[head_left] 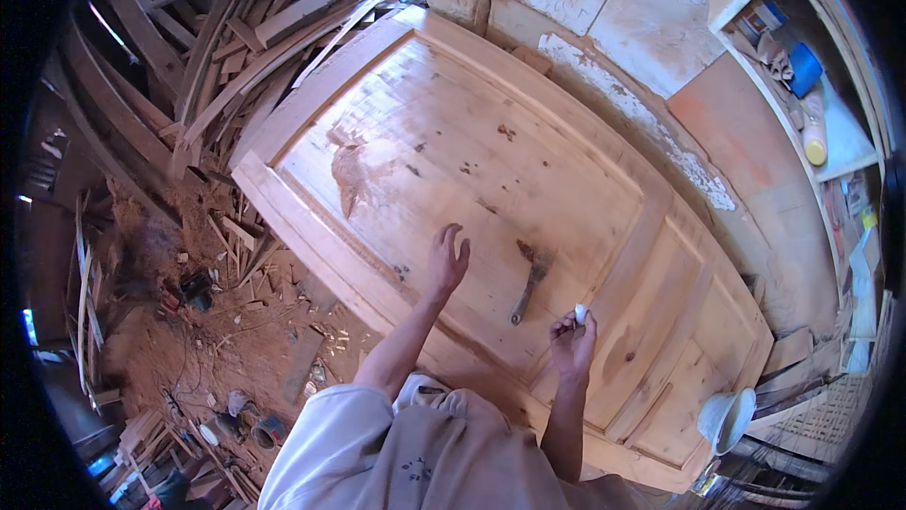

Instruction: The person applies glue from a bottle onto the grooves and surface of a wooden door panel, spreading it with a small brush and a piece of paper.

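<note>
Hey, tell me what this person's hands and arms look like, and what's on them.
The left hand and right hand are ungloved, with slim fingers. Both forearms are uncovered. The left sleeve is pale and loose, part of a whitish-grey top with a small dark print.

A small white piece [580, 310] is held above a pale panelled wooden door [576, 199] lying flat.

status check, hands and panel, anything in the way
Left hand open over panel. Right hand pinching small white thing. Panel lying flat. Possibly in the way: tool on panel, between hands.
</note>
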`<state>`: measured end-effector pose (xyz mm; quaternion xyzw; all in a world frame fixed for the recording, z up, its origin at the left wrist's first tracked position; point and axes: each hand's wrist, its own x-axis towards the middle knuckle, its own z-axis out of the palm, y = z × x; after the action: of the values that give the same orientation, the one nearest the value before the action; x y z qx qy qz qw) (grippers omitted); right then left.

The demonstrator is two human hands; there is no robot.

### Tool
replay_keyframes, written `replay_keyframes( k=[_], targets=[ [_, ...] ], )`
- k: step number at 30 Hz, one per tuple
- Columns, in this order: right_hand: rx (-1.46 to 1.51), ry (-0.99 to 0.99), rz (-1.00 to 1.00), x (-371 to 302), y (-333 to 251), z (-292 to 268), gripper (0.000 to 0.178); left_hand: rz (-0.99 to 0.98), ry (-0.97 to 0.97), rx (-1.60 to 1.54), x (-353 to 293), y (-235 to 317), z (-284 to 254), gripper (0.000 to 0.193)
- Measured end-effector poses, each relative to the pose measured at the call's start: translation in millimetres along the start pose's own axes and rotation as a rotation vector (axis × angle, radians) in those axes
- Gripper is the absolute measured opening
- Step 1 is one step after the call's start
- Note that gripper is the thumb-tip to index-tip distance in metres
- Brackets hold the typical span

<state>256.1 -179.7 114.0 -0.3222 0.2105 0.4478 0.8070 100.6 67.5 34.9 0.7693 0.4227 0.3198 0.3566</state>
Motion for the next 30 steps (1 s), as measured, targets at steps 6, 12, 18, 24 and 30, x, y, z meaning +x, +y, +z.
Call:
replay_keyframes(
  k=[6, 12, 18, 24, 30],
  targets=[
    [-0.086, 0.008, -0.018, 112, -32, 90, 0.023, 0.000, 0.106, 0.184, 45, -55, 42, 0.054],
    [-0.177, 0.056, -0.143, 263, -32, 158, 0.023, -0.147, 0.000, 0.401, 59, -43, 39, 0.076],
    [-0.327, 0.033, -0.241, 369, -8, 178, 0.026, -0.125, -0.106, 0.483, 64, -46, 45, 0.085],
    [-0.608, -0.028, -0.329, 418, 11, 186, 0.025, -0.210, -0.190, 0.514, 70, -43, 46, 0.084],
    [-0.921, -0.056, -0.530, 443, 31, 214, 0.024, -0.244, -0.210, 0.493, 70, -44, 45, 0.082]
  ],
)
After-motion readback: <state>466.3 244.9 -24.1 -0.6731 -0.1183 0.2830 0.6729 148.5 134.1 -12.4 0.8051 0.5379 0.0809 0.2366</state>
